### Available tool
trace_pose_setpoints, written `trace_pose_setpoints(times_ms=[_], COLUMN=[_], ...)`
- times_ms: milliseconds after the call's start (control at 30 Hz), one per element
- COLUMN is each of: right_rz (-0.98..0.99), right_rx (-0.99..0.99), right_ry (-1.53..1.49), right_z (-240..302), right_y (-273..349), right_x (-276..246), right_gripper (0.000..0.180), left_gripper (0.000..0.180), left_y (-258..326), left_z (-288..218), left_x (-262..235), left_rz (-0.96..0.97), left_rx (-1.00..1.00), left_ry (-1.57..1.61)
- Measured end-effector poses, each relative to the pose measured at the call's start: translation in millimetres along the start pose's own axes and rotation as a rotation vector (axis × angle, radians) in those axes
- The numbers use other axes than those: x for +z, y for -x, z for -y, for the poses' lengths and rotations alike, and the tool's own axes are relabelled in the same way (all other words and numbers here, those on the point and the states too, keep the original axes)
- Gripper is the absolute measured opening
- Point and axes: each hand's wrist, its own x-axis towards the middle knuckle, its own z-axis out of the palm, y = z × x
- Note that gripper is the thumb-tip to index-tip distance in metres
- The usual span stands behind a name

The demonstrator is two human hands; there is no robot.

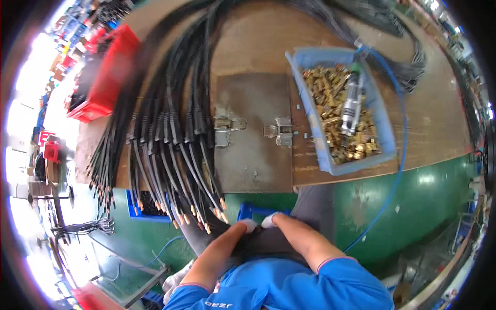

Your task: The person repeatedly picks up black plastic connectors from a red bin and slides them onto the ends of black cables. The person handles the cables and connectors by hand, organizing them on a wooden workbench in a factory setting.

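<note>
Hanging off the near edge of the wooden bench (pixel 258 41), the black cables (pixel 170 129) droop in a thick bundle, brass-tipped ends dangling just left of the hands; left hand (pixel 248 225) and right hand (pixel 269 221), white-gloved, sit together low over the lap, touching nothing on the bench; whether the fingers are curled or spread, I cannot tell. Those cables look limp yet springy, light singly, heavy as a bunch; best taken on the black sheath just behind a tip. Right of the metal plate (pixel 253 93) with its clamps, a blue bin (pixel 385 134) holds brass fittings (pixel 336 103) and a silver tool (pixel 352 103).
</note>
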Motion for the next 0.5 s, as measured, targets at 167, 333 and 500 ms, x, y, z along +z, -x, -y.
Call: trace_pose_setpoints(times_ms=[167, 333, 500], right_rz=[0.688, 0.481, 0.175], right_rx=[0.555, 0.54, 0.408], right_ry=[-0.343, -0.366, -0.222], right_z=[-18.2, 13.5, 30.6], right_y=[-37.4, -57.8, -41.7], right_x=[-14.1, -67.8, -124.8], right_gripper=[0.032, 0.026, 0.021], left_gripper=[0.035, 0.035, 0.035], left_y=[21.1, 181.8, 205.2], left_z=[16.2, -3.6, -15.6], left_x=[21.2, -24.9, -59.6], left_rz=[-0.023, -0.337, -0.677], left_rx=[0.173, 0.047, 0.036], left_ry=[0.099, 0.286, 0.238])
